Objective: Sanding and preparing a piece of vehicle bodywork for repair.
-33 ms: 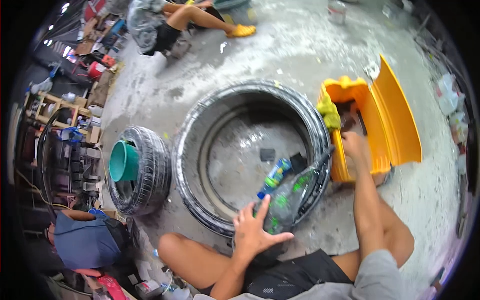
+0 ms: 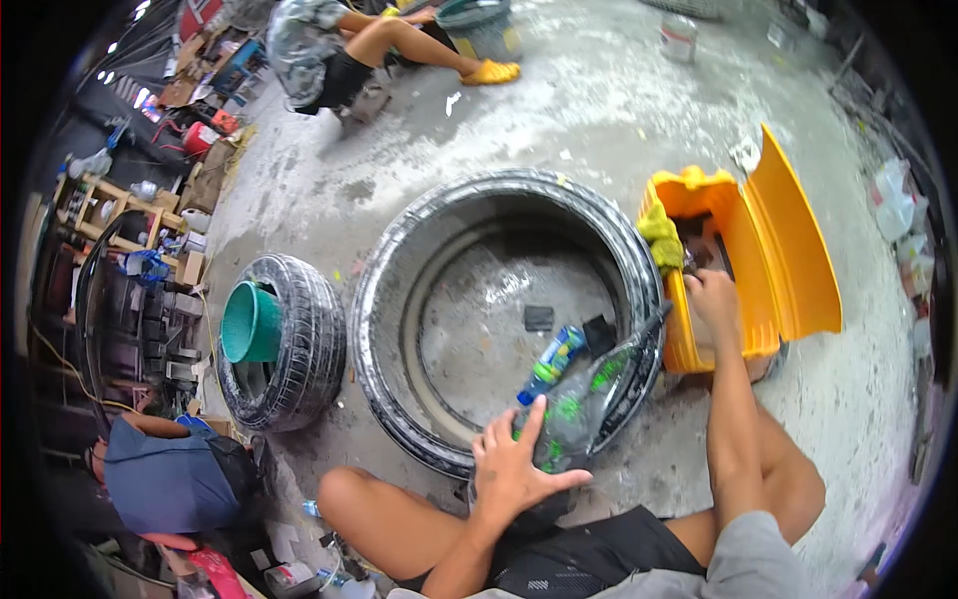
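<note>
My left hand (image 2: 516, 461) has its fingers spread at the near rim of a large tire (image 2: 399, 215) lying flat. It rests beside or against a clear plastic bag with green print (image 2: 571, 411), and I see nothing in its grasp. My right hand (image 2: 715, 301) reaches over the near side of a yellow plastic box (image 2: 753, 240) whose lid stands open. Its fingers are curled inside the box, and what they hold is hidden. Dark contents show at the bottom. Inside the tire are a bottle with a blue cap (image 2: 551, 361) and a dark square piece (image 2: 539, 318).
A yellow-green cloth (image 2: 659, 238) hangs over the box's left edge. On the left a smaller tire (image 2: 309, 339) holds a green bucket (image 2: 249, 324). A person in yellow shoes (image 2: 491, 73) sits at the far side. Clutter and wooden shelving (image 2: 125, 210) line the left.
The whole view has shifted slightly, so the tires and the box appear a little lower. Both hands keep nearly the same places and poses.
</note>
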Demonstrator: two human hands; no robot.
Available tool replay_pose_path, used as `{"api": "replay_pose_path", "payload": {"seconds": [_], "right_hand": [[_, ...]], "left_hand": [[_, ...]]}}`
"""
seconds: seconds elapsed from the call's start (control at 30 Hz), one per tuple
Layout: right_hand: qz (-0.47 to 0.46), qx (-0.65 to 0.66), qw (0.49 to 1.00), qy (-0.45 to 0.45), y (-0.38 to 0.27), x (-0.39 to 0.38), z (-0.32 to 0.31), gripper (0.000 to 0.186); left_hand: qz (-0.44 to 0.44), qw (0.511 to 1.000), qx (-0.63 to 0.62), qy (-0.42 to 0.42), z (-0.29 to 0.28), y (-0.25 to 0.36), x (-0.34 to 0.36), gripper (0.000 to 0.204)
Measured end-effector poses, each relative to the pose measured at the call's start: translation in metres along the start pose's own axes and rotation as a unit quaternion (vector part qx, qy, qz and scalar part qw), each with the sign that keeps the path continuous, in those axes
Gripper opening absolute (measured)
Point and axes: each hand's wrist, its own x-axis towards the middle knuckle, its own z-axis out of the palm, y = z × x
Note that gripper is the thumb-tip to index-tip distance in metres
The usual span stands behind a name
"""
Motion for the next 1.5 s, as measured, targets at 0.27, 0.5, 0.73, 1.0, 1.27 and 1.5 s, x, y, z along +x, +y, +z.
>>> {"api": "replay_pose_path", "payload": {"seconds": [0.27,0.5,0.73,1.0,1.27,1.5], "right_hand": [[-0.237,0.166,0.946,0.146,-0.154,-0.131,-0.086,0.025],[-0.197,0.040,0.955,0.220,-0.148,-0.188,-0.044,0.025],[-0.245,0.058,0.946,0.204,-0.161,-0.164,-0.050,0.025],[-0.235,0.074,0.945,0.217,-0.176,-0.145,-0.062,0.024],[-0.159,0.196,0.951,0.177,-0.129,-0.200,-0.042,0.029],[-0.190,0.158,0.949,0.195,-0.173,-0.146,-0.057,0.022]], "left_hand": [[0.007,0.998,0.007,0.065,0.009,0.004,-0.010,0.131],[-0.013,0.998,-0.052,0.024,0.013,-0.001,0.003,0.130],[-0.015,0.999,-0.050,0.007,0.005,-0.006,-0.005,0.125],[-0.027,0.999,-0.034,0.018,0.002,-0.001,-0.008,0.125],[-0.015,1.000,-0.006,-0.012,0.010,0.010,0.004,0.132],[-0.008,0.999,-0.002,0.045,0.006,0.003,-0.003,0.131]]}}
